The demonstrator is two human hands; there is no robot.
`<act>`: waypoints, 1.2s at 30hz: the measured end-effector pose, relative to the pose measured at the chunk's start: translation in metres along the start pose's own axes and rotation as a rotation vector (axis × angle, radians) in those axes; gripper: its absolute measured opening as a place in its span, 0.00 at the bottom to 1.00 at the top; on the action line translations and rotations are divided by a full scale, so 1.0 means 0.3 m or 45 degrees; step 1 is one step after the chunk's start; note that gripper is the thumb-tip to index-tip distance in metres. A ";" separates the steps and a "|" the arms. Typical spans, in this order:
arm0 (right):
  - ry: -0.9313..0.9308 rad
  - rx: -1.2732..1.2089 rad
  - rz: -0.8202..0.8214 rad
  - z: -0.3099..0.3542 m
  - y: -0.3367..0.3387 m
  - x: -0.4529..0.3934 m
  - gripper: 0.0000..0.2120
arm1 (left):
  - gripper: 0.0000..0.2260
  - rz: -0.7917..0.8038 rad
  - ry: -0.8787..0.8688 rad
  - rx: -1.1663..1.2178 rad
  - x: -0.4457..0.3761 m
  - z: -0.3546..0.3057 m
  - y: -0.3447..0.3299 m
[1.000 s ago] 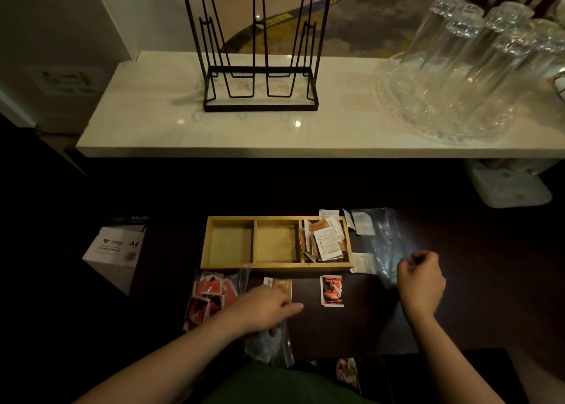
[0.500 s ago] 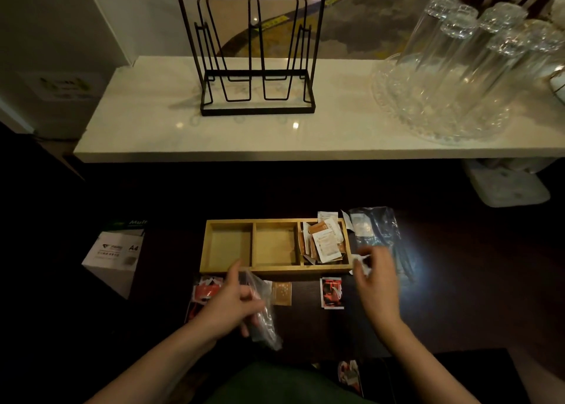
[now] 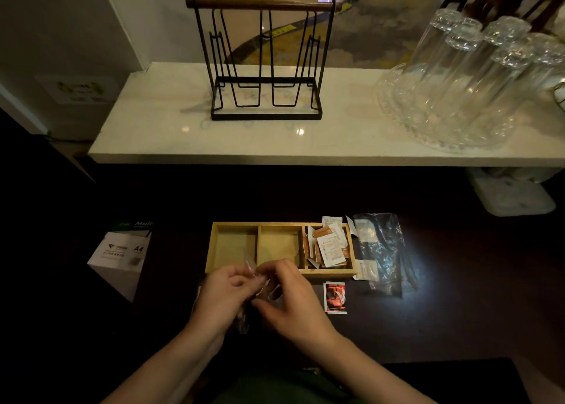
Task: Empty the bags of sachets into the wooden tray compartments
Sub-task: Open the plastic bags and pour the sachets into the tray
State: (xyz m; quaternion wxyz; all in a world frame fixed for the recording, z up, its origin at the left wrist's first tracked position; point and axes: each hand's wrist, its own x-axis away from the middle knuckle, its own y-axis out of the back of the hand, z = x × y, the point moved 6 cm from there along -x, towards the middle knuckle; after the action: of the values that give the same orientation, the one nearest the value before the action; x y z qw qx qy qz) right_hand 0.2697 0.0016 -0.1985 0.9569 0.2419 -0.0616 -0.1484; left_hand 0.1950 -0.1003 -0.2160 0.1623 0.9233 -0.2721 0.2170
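Hands meet just in front of the wooden tray (image 3: 330,272): the left hand (image 3: 220,296) and the right hand (image 3: 290,299) both pinch the top of a clear plastic bag (image 3: 249,270), which they hold between them at the tray's near edge. What the bag contains is hidden by the fingers. The right compartment already has a heap of white and orange sachets (image 3: 328,246), while the left and middle compartments show bare wood. An empty-looking bag (image 3: 380,250) lies beside the tray on the right, a few white sachets (image 3: 367,269) lie loose next to it, and one red sachet (image 3: 335,297) lies on the dark table.

The risk, I think, is spilling. If the bag opens suddenly, or is tipped before it is above a compartment, sachets may fall on the table like the loose ones, or land in the already filled compartment.
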 end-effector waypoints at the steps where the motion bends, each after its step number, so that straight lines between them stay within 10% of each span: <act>1: -0.011 0.010 -0.010 0.001 0.003 0.000 0.21 | 0.04 0.022 0.018 0.034 0.003 0.004 -0.007; 36: -0.352 -0.085 0.075 -0.024 0.077 -0.071 0.11 | 0.08 0.074 -0.219 -0.187 0.033 -0.073 -0.056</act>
State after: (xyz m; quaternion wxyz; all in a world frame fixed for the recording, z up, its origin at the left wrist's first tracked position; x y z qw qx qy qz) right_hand 0.2567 0.0310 -0.1947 0.9508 0.1851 -0.1951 -0.1540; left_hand 0.2053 -0.0821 -0.1956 0.1992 0.9159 -0.3268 0.1211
